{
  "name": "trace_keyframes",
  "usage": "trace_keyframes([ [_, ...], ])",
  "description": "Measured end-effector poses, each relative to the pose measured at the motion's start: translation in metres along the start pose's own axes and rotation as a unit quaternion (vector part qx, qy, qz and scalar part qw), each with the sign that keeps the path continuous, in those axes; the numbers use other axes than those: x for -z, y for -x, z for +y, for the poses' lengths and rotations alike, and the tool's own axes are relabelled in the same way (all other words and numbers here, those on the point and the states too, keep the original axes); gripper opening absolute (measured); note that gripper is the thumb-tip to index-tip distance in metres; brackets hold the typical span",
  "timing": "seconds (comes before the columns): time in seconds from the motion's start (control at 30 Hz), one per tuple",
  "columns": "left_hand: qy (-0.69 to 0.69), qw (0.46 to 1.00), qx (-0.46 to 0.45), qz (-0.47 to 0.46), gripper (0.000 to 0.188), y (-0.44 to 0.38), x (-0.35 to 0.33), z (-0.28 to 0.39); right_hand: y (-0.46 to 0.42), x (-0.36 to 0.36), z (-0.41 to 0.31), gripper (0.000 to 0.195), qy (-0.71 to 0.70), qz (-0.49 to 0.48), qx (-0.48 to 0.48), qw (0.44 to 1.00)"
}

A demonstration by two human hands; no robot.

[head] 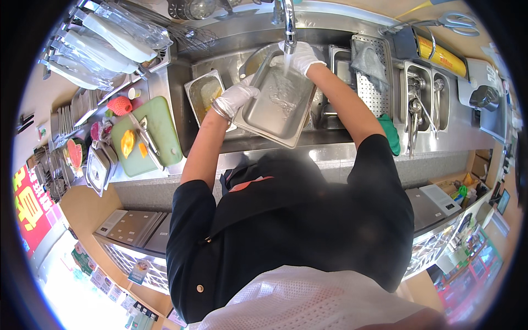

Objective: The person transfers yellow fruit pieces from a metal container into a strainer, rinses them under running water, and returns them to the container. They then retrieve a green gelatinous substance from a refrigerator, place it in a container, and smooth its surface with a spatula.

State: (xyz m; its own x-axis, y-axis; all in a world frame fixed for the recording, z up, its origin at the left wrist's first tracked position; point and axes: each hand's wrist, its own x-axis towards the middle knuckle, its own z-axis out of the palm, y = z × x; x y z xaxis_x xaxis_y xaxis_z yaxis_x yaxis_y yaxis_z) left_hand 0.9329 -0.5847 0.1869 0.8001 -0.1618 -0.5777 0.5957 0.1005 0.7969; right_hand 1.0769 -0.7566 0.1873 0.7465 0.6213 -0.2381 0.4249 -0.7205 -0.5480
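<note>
A rectangular stainless-steel food pan (pixel 284 103) is tilted over the sink, with water inside it. My left hand (pixel 237 98), in a white glove, grips its left rim. At the far rim is my right hand (pixel 303 57), gloved too, with its fingers partly hidden behind the faucet. From the chrome faucet (pixel 290 29) a stream of water runs into the pan. Beneath the pan, a round metal bowl (pixel 247 66) shows in part. Left of my left hand, a smaller steel pan (pixel 202 84) holds wet yellowish residue.
On the left, a green cutting board (pixel 165 136) carries a knife (pixel 144 138), a peeler (pixel 149 134) and mango pieces (pixel 128 143). A perforated steel tray (pixel 369 93) with a grey mesh cloth (pixel 368 62) lies right of the sink, beside ladle-filled pans (pixel 406 107). A green cloth (pixel 390 134) hangs at the edge.
</note>
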Motion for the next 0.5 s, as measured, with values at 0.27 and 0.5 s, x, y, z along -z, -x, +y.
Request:
trace_keyframes([
  [0.27, 0.070, 0.994, -0.078, 0.031, 0.069, 0.009, -0.010, -0.006, 0.009, 0.012, 0.043, 0.055, -0.137, -0.050, -0.119, 0.982],
  [0.5, 0.187, 0.980, 0.005, 0.064, 0.046, 0.015, -0.018, -0.007, 0.005, 0.009, 0.036, 0.042, -0.233, -0.070, -0.145, 0.959],
])
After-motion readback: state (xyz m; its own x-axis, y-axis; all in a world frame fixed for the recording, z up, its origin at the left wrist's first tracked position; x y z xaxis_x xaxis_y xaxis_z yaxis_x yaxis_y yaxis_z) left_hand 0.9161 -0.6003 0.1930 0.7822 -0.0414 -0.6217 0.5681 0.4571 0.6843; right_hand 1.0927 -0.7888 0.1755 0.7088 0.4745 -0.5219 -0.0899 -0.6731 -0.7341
